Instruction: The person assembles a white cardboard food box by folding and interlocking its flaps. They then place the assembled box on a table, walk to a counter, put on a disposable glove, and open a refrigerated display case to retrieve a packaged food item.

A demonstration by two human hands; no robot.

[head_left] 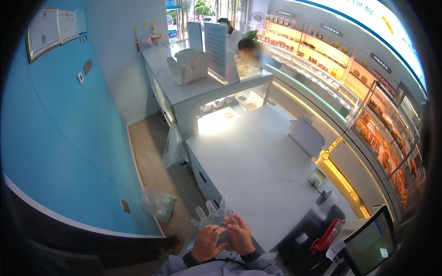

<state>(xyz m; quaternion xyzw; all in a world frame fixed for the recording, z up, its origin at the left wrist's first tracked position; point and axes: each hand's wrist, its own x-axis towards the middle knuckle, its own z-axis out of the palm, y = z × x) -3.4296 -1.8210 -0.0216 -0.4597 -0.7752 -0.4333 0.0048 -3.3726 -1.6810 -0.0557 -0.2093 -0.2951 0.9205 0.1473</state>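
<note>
Close to my body, at the near edge of the white counter (258, 161), my two hands work together on a clear disposable plastic glove (213, 214). Its empty fingers spread out beyond my knuckles, toward the counter's near left corner. My left hand (208, 244) is closed, with the thumb reaching toward the other hand. Beside it, my right hand (239, 233) has its fingers curled and pinches thin clear film at the glove's edge. Part of the glove is hidden behind my fingers.
At right stand a red telephone (328, 234), a tilted screen (370, 241) and a small white device (316, 177). A display case (184, 99) with a sign stand rises ahead. Plastic bags (159, 204) lie left. Two people (248, 48) are beyond; lit bread shelves line the right.
</note>
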